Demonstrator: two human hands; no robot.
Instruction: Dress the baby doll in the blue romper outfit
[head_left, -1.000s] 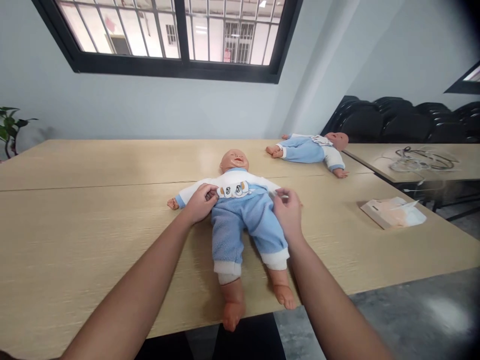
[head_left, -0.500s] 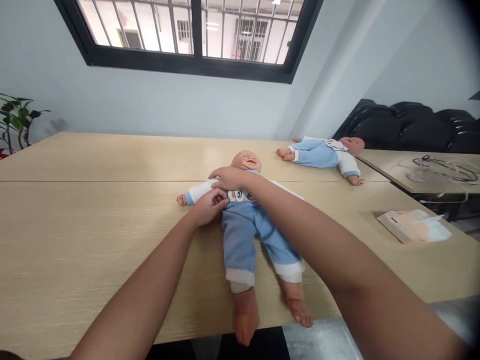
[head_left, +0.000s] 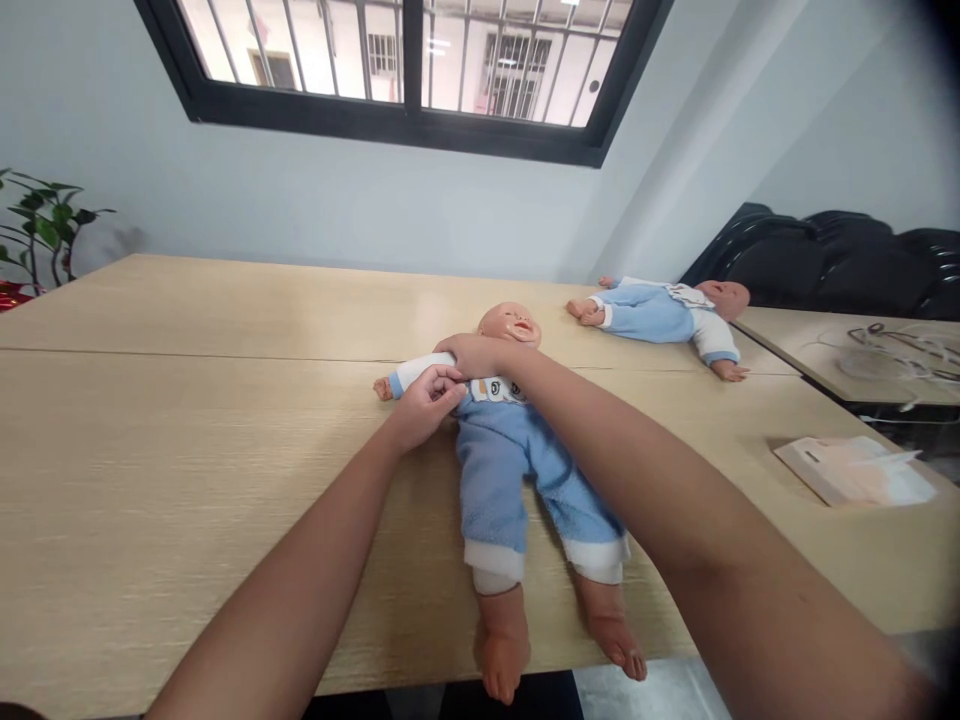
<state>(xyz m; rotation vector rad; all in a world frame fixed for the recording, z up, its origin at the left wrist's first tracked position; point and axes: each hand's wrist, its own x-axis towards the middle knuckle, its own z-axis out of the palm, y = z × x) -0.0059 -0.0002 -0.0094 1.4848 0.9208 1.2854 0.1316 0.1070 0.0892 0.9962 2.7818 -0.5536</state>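
A baby doll (head_left: 491, 480) in a white top and blue trousers lies on its back on the table, head away from me, bare feet at the near edge. My left hand (head_left: 429, 405) is closed at the side of the doll's chest, fingers bent against the top (head_left: 495, 389) near the armpit. Across the upper chest reaches my right hand (head_left: 480, 357), its fingers curled down at the shoulder by the white sleeve (head_left: 422, 368). The right forearm covers the doll's other arm. What exactly the fingertips pinch is partly hidden.
A second, similarly dressed doll (head_left: 660, 312) lies at the back right. An open pack of tissues (head_left: 855, 470) is on the right. Beyond it, coiled cables (head_left: 900, 345) rest on another table, before stacked black chairs (head_left: 832, 260). A potted plant (head_left: 49, 225) stands far left.
The view has shifted slightly, so the doll and table appear a little further right. My left fingers have moved slightly at the doll's side; the right hand stays at the shoulder.
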